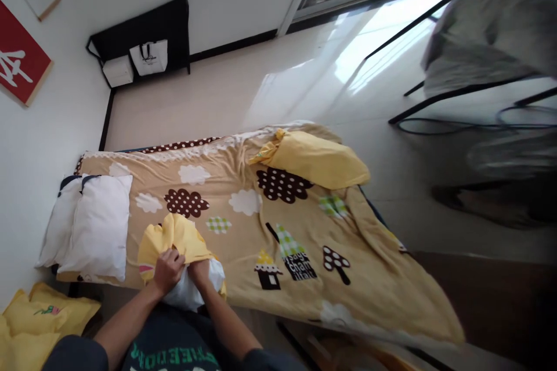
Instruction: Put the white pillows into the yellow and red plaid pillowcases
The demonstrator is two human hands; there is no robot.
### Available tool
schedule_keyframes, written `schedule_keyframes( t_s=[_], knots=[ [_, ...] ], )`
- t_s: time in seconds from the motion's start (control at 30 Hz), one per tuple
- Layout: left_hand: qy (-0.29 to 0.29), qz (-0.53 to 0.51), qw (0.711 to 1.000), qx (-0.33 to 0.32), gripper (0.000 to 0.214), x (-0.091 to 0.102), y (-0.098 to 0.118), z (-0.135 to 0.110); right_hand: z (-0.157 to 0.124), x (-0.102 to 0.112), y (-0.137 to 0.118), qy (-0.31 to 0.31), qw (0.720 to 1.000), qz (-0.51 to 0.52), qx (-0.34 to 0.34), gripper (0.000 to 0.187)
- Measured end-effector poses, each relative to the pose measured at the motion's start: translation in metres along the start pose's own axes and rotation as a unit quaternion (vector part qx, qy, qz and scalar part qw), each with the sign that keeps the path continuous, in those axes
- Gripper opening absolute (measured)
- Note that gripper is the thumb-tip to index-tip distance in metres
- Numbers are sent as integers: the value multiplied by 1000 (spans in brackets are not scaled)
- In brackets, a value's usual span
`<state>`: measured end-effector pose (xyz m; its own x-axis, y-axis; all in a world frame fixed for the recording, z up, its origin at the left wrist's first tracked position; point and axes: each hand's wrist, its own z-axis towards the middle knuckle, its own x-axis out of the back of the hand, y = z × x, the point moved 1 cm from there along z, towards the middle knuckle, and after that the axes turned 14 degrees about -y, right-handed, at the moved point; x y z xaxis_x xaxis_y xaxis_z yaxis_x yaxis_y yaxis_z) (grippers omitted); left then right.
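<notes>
A bunched yellow pillowcase lies at the near edge of the bed, close to my body. White pillow shows out of its near side. My left hand is closed, pinching the edge of the yellow cloth. Beside it, my right hand reaches in under the cloth against the white pillow, and its fingers are hidden. Under both lies a tan blanket printed with clouds, houses and a mushroom.
Two white pillows overlap at the bed's left end. A yellow pillow lies on the far right part of the blanket. Yellow cushions sit at lower left. Beyond the bed are a black shelf and a covered black-framed rack.
</notes>
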<state>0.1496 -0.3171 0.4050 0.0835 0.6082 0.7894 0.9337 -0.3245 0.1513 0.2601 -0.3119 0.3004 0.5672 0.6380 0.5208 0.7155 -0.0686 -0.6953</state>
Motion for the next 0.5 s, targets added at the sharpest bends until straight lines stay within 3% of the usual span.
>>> schedule_keyframes(
  t_s=[0.1, 0.2, 0.27, 0.33, 0.4, 0.5],
  knots=[
    [20, 5, 999, 28, 19, 0, -4, 4, -17, 2, 2, 14, 1000, 8, -16, 33],
    [29, 1, 998, 49, 18, 1, -15, 15, -60, -5, 7, 36, 999, 4, -9, 47],
    [29, -2, 998, 51, 19, 1, -19, 20, -92, -12, 9, 49, 998, -4, 29, 53],
    [26, -2, 999, 41, 20, 1, -17, 22, -110, -17, 7, 20, 996, -17, 88, 56],
    [21, 0, 1000, 17, 22, 0, -9, 21, -106, -17, 0, -46, 991, -34, 124, 56],
    [9, 6, 999, -33, 23, -5, 7, 13, -68, -4, -14, -98, 989, -50, 102, 48]
  ],
)
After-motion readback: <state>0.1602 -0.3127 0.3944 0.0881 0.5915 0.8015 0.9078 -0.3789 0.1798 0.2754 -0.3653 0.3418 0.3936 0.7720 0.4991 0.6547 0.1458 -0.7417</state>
